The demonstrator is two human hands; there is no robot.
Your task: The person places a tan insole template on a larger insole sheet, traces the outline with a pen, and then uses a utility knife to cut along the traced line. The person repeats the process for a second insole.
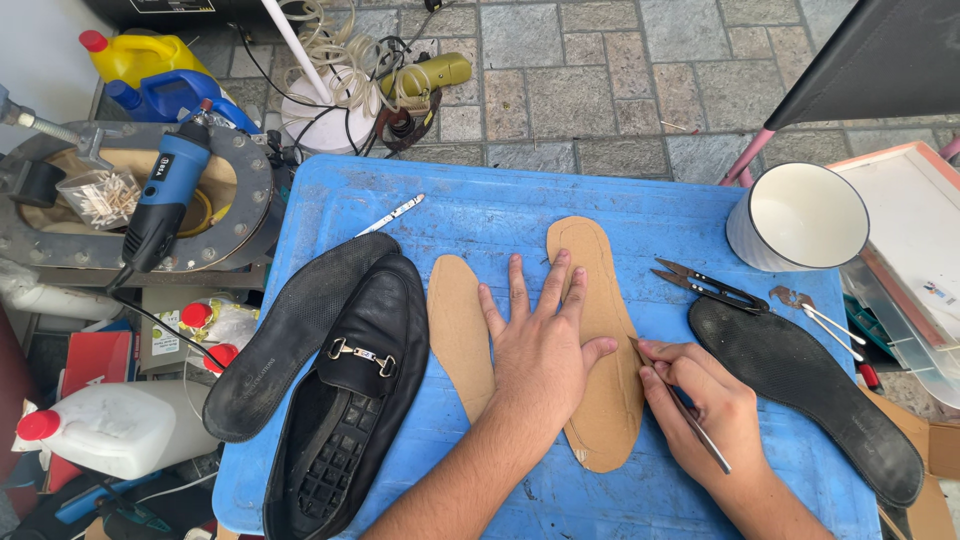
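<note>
At a blue desk set on paving stones, we see the left hand spread flat, fingers wide, pressing down on a brown cardboard insole that lies lengthwise at the middle of the desk; it grips nothing, only pins the piece in place. The right hand is closed around a thin metal tool, held like a pen with its tip touching the right edge of that insole. We judge the cardboard light, thin and fairly stiff but easily creased, likely to slide on the smooth desk unless held down flat by the palm, and best lifted by its edges. We count two cardboard insoles: the one under the hands and a smaller second insole piece just left of the left hand. There are two black soles, a left sole partly under one black loafer with a metal buckle, and a right sole near the desk's right edge. One pair of black thread snips lies above that right sole, and one white cup stands at the far right corner. One blue rotary tool rests off the desk to the left.
</note>
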